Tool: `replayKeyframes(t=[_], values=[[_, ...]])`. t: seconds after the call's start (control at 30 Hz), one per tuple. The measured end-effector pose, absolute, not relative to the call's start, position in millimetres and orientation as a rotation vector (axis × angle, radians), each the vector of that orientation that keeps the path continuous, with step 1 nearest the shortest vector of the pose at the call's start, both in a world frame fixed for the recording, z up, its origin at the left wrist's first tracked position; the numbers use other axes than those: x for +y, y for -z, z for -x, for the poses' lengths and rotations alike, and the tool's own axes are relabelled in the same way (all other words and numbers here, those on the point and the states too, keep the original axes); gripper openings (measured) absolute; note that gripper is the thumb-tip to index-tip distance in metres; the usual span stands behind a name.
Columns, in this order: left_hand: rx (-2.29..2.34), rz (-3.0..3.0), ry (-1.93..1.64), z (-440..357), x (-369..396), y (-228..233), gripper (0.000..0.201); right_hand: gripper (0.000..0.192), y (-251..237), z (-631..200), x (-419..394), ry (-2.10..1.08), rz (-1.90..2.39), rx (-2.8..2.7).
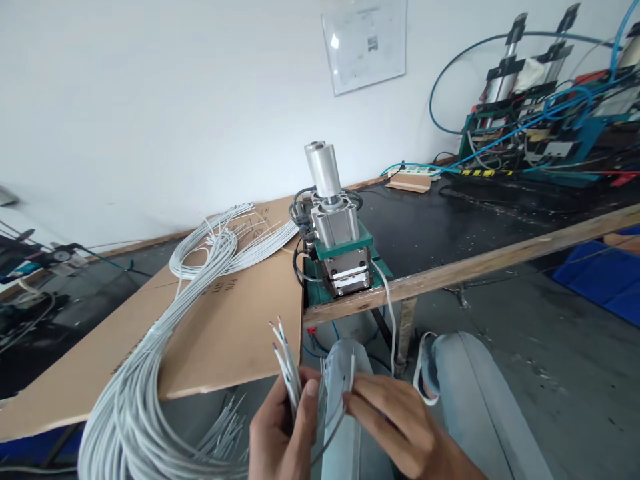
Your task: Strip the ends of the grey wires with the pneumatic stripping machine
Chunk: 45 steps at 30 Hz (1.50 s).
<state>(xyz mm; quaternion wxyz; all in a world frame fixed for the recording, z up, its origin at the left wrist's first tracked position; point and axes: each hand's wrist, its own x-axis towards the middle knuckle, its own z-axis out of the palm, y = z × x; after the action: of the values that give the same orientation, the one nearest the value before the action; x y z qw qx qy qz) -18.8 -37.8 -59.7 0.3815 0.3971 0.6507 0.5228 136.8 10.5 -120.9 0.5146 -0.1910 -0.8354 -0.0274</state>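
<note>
Low in the view, left hand (280,433) is clamped on a few grey cable ends (285,357), thumb pressed against them, stripped coloured tips fanning up and away from the palm. Right hand (395,420) sits just right of the left one, fingers together, pinching a single white wire (351,377) whose end stands up between the two hands. Both hands are over the person's knees (450,380) in light jeans.

Left of the hands, the big bundle of grey cables (140,400) droops off the edge of a cardboard sheet (225,320) and runs back across it to a loose coil (215,247). Cut ends of that bundle poke out just left of the left hand.

Beyond the hands, straight ahead, a small pneumatic machine (335,233) with a silver cylinder on a green base sits at the wooden edge of the black bench (450,220). A white cable hangs from the machine down toward the right hand.

Farther right of the machine, a power strip (413,177), then a rack of pneumatic gear with blue hoses (545,113). Blue crates (605,273) sit under the bench. Behind the machine, a plastic-sleeved sheet (365,40) is on the white wall.
</note>
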Motion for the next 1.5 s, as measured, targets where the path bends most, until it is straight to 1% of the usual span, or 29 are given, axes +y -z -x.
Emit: replayKeyframes(t=[0.07, 0.13, 0.23, 0.37, 0.53, 0.73, 0.97, 1.2, 1.37, 1.5], values=[[1.634, -0.966, -1.401, 18, -36, 56, 0.055, 0.028, 116, -139, 27, 0.088, 0.416, -1.989], [1.598, -0.928, -1.462, 18, -33, 52, 0.056, 0.027, 111, -139, 41, 0.101, 0.381, -1.98], [1.484, -0.901, -1.527, 21, -23, 49, 0.05, 0.025, 106, -140, 54, 0.133, 0.358, -1.961], [1.352, -0.843, -1.741, 21, -9, 42, 0.035, 0.017, 109, -147, 62, 0.263, 0.402, -1.935], [1.25, -0.868, -1.861, 6, 5, 27, 0.034, 0.016, 116, -150, 79, 0.37, 0.467, -1.848], [1.226, -0.894, -1.843, -2, 17, 16, 0.036, 0.027, 113, -136, 96, 0.374, 0.534, -1.739], [1.229, -0.924, -1.839, -5, 22, 12, 0.034, 0.027, 105, -129, 96, 0.377, 0.594, -1.665], [1.205, -0.953, -1.842, -7, 24, 12, 0.033, 0.031, 107, -128, 101, 0.327, 0.633, -1.661], [1.192, -0.966, -1.853, -7, 24, 11, 0.032, 0.027, 107, -128, 102, 0.347, 0.642, -1.66], [1.171, -0.98, -1.868, -8, 24, 12, 0.029, 0.029, 108, -128, 104, 0.352, 0.662, -1.658]])
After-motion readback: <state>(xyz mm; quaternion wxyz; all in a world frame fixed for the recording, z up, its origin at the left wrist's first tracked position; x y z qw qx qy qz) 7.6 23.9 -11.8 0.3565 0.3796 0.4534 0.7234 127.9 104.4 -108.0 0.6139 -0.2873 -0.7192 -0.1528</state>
